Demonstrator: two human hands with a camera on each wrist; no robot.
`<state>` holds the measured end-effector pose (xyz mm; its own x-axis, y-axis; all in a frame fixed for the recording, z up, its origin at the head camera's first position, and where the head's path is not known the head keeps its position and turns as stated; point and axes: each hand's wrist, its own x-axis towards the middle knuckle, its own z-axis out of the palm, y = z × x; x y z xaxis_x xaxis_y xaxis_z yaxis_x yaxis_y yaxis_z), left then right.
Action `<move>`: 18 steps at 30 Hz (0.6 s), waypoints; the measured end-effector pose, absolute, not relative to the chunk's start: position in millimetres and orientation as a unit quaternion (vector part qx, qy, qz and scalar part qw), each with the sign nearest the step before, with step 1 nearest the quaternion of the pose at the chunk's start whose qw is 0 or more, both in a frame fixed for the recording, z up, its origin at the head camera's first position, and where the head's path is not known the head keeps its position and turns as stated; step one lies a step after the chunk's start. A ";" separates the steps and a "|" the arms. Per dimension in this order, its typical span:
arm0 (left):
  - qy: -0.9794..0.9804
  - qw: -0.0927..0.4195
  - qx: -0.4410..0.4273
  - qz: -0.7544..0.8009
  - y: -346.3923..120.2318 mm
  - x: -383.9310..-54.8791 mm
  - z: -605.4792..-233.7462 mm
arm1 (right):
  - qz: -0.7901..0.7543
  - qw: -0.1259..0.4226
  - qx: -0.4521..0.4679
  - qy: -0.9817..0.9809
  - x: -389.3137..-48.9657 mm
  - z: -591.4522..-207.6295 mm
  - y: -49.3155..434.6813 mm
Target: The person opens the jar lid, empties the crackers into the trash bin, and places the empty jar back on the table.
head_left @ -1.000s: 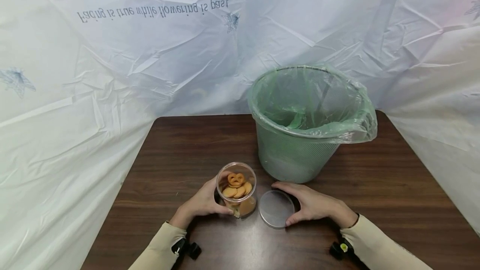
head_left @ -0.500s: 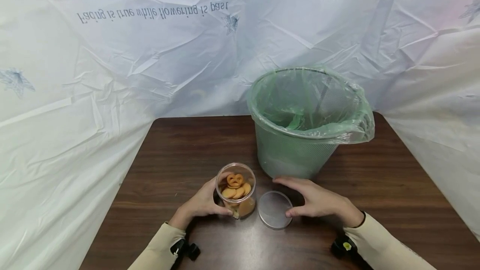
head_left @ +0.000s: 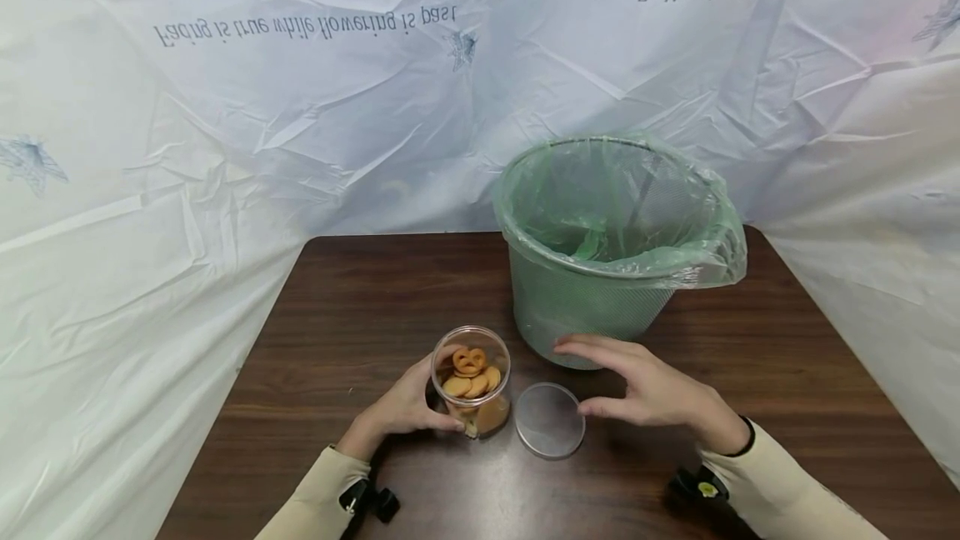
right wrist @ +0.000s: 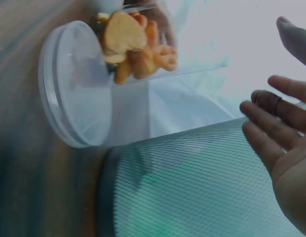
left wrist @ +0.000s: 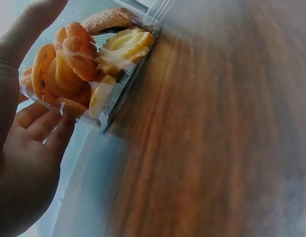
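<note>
A clear plastic jar (head_left: 491,415) without its lid stands on the wooden table, with cookies (head_left: 471,384) and a pretzel-shaped biscuit (head_left: 469,361) inside. My left hand (head_left: 408,400) grips the jar from its left side, thumb in front and fingers behind. In the left wrist view the curled fingers (left wrist: 42,123) wrap the wall around the cookies (left wrist: 74,64). A round clear lid (head_left: 550,421) lies flat to the right of the jar. My right hand (head_left: 645,383) hovers just right of the lid, fingers spread and holding nothing; the right wrist view shows it apart from the lid (right wrist: 81,84).
A mesh waste bin (head_left: 585,315) lined with a green plastic bag (head_left: 705,265) stands behind the lid and right hand. A white printed sheet (head_left: 337,123) hangs behind and beside the dark wooden table (head_left: 360,290).
My right hand has let go of the lid, lifted and moved to the right, its fingers straightening. The lid stays on the table, and the left hand still holds the jar.
</note>
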<state>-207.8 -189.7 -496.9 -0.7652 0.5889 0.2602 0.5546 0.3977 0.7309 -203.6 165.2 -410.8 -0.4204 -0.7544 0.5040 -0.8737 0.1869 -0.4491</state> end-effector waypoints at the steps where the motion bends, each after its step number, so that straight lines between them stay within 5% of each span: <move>1: 0.835 0.020 0.342 0.430 -189.6 -207.9 -496.8 | 0.356 0.092 0.539 -0.758 -201.0 -403.3 163.6; 6: 0.836 0.024 0.338 0.432 -191.6 -212.1 -505.2 | 0.363 0.135 0.573 -0.722 -189.1 -367.0 156.5; 18: 0.835 0.017 0.346 0.428 -192.4 -212.7 -506.5 | 0.395 0.221 0.606 -0.654 -196.6 -350.3 159.4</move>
